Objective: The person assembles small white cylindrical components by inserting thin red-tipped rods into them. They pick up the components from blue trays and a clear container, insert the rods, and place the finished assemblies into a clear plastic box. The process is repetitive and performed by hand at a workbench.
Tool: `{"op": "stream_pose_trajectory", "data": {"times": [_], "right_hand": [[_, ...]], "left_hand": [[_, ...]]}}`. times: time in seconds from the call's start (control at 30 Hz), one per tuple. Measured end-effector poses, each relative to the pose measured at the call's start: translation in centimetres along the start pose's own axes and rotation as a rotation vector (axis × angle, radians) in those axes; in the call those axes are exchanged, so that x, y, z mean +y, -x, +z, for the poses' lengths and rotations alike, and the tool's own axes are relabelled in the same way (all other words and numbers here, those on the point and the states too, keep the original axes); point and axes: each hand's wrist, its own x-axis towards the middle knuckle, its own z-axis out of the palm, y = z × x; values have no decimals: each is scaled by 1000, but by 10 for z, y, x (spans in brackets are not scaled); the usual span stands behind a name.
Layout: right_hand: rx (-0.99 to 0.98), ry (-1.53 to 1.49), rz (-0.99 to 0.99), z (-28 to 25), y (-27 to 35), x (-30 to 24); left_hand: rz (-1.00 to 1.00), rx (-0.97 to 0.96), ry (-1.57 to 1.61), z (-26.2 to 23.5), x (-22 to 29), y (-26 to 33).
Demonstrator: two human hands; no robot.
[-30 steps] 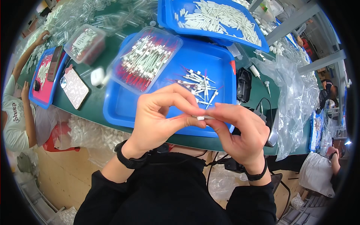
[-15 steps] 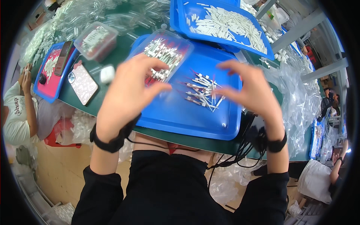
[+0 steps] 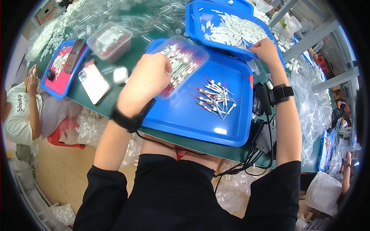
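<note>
My left hand [image 3: 148,77] is curled over the near left side of a clear plastic box [image 3: 198,52] filled with thin white sticks with red wires. Its fingers are bent inward, and what they hold, if anything, is hidden. My right hand [image 3: 266,51] reaches to the near right rim of the upper blue tray [image 3: 198,29], its fingers pinched together beside a heap of short white tubes [image 3: 241,30]. Whatever lies in that pinch is too small to make out. In the large blue tray [image 3: 181,123] below lies a loose pile of white wired sticks [image 3: 216,96].
On the left are a lidded clear box [image 3: 110,40], a phone [image 3: 94,82], a white case [image 3: 120,75] and a small tray [image 3: 58,90] bearing another phone [image 3: 74,56]. Black cables [image 3: 250,156] hang at the table's front edge. A person [image 3: 23,107] sits at far left.
My right hand has moved from above the wired sticks up to the rim of the upper tray, its fingers going from spread to pinched. The left hand's fingers have curled in over the clear box.
</note>
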Motion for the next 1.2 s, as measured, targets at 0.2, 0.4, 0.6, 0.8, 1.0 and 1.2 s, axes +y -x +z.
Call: {"op": "stream_pose_trajectory", "data": {"times": [0.2, 0.4, 0.6, 0.8, 1.0, 1.2], "right_hand": [[-260, 11, 2, -28, -3, 17], [-311, -97, -9, -39, 0, 2], [34, -101, -45, -22, -2, 19], [123, -588, -327, -49, 68, -45], [-173, -870, -368, -71, 187, -109], [-15, -958, -160, -67, 212, -96]], "left_hand": [[34, 77, 9, -6, -6, 1], [20, 81, -3, -9, -11, 2], [152, 402, 60, -10, -7, 2], [288, 370, 251, -25, 42, 27], [521, 360, 411, -14, 72, 51], [569, 308, 398, -10, 83, 58]]}}
